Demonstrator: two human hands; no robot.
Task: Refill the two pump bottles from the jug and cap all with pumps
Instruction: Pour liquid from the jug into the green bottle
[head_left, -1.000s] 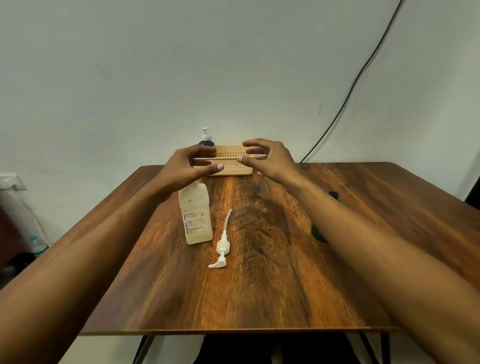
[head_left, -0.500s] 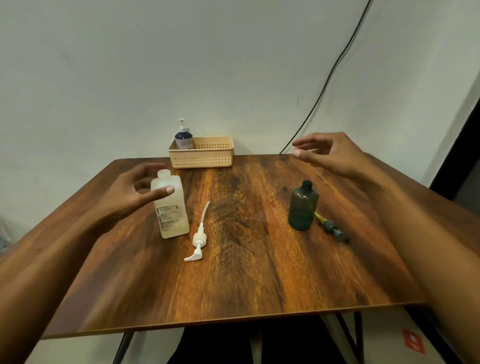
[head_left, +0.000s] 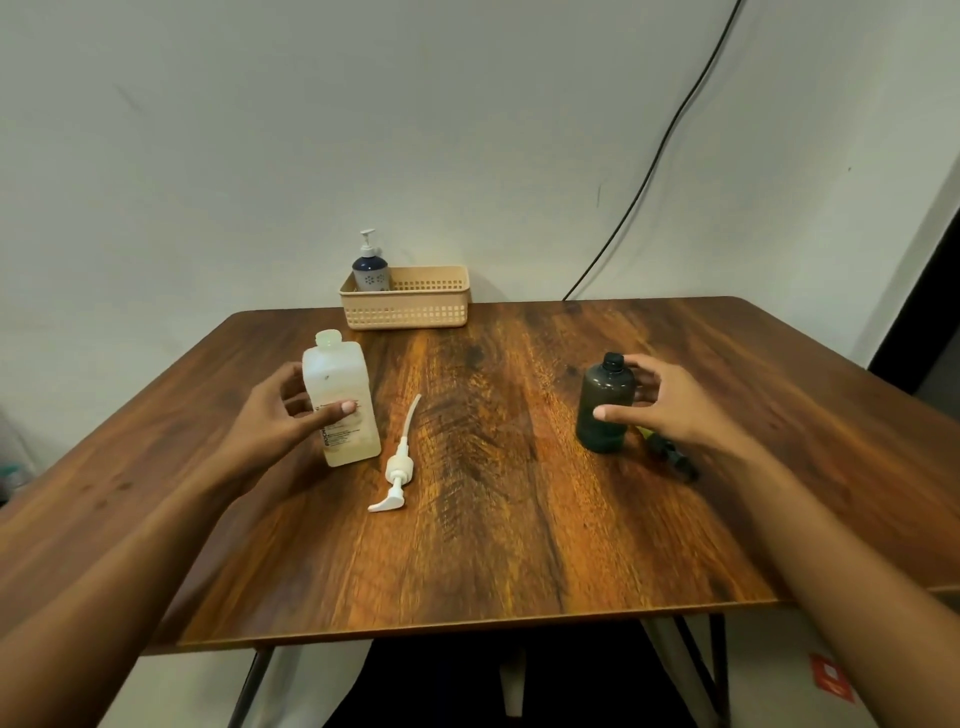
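A translucent white jug (head_left: 343, 379) stands uncapped on the left of the wooden table (head_left: 493, 545). My left hand (head_left: 280, 421) wraps it, thumb on the label and fingers behind its left side. A white pump (head_left: 397, 467) with its long tube lies flat just right of the jug. On the right stands a dark green bottle (head_left: 608, 415), also uncapped. My right hand (head_left: 670, 405) is round it, thumb across the front and fingers behind the neck. A dark pump (head_left: 672, 460) with a yellowish tube lies behind that bottle, partly hidden by my wrist.
A beige perforated basket (head_left: 410, 309) sits at the table's far edge against the wall, holding a dark blue pump bottle (head_left: 370, 270) with its white pump on. A black cable (head_left: 660, 150) runs down the wall to the right. The near table edge is below my forearms.
Both hands drew back from the basket, spread apart and came down. The left has closed onto the jug and the right onto the dark bottle. The camera view shifted right and down.
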